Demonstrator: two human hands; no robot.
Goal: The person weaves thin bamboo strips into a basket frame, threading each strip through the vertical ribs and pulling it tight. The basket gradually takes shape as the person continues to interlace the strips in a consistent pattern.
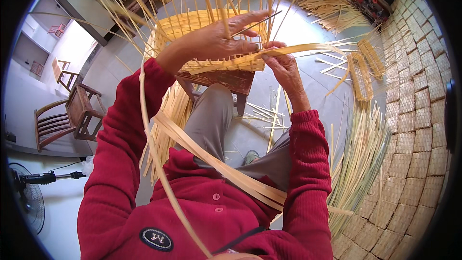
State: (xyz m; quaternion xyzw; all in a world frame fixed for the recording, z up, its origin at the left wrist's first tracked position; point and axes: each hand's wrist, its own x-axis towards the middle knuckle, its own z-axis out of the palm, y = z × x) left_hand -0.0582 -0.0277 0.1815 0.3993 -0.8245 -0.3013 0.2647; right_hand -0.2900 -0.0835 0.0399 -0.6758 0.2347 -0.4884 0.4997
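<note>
Red sleeves and a long flat bamboo strip (216, 163) crossing the lap were seen nearest; the strip ran up toward the half-woven basket (211, 43), set on a small wooden stool (226, 79) beyond the knees; its long axis lay left to right along the near rim; the left hand (219, 41) was spread over the rim, pressing stakes; the right hand (284, 65) was pinched on the strip's far end; a grey floor, loose splints (361, 159), woven panels (414, 130) at right and a wooden chair (67, 115) at left were visible.
</note>
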